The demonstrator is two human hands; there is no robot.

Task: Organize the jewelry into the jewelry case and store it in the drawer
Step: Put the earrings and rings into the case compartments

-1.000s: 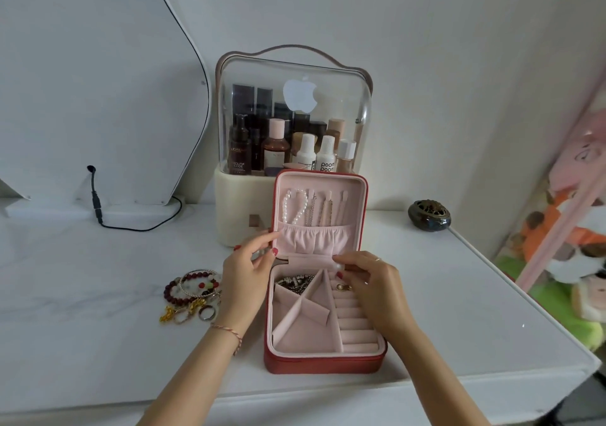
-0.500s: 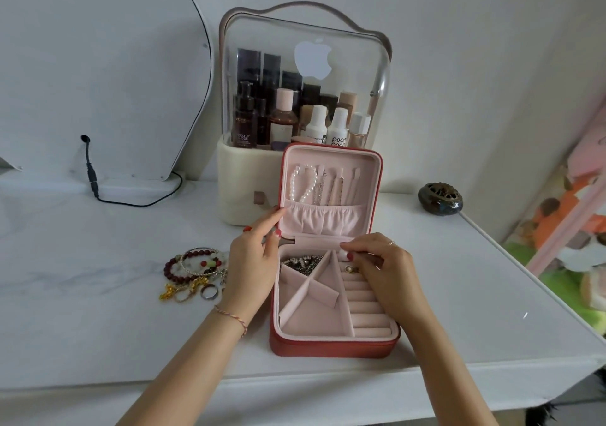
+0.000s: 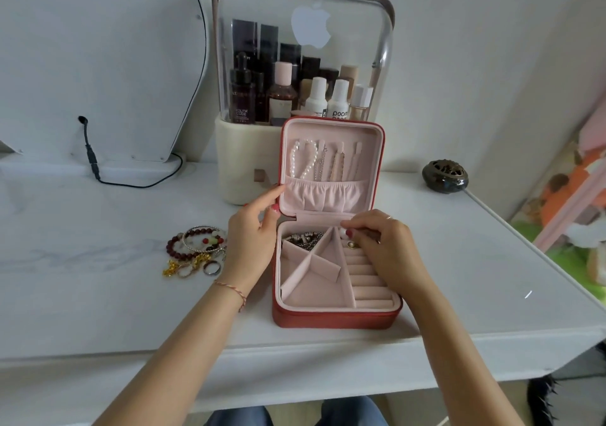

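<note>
A red jewelry case [image 3: 334, 319] with pink lining stands open on the white table, lid upright. A pearl necklace [image 3: 303, 160] and thin chains hang inside the lid. A silver chain [image 3: 303, 239] lies in the back left compartment. My left hand [image 3: 252, 242] rests against the case's left side, fingers touching the lid's edge. My right hand [image 3: 382, 248] hovers over the ring rolls, fingertips pinched at a gold ring [image 3: 351, 244] set in the top slot. Loose bracelets and rings [image 3: 196, 250] lie in a pile left of the case.
A clear-domed cosmetics organizer [image 3: 301, 74] full of bottles stands right behind the case. A mirror [image 3: 98, 58] with a black cable leans at the back left. A dark round ornament [image 3: 445, 176] sits at the back right. The table's edge runs along the right.
The view has drawn closer to the case. Both hands stay at the case; the right hand's fingertips have shifted slightly at the ring in the top slot.
</note>
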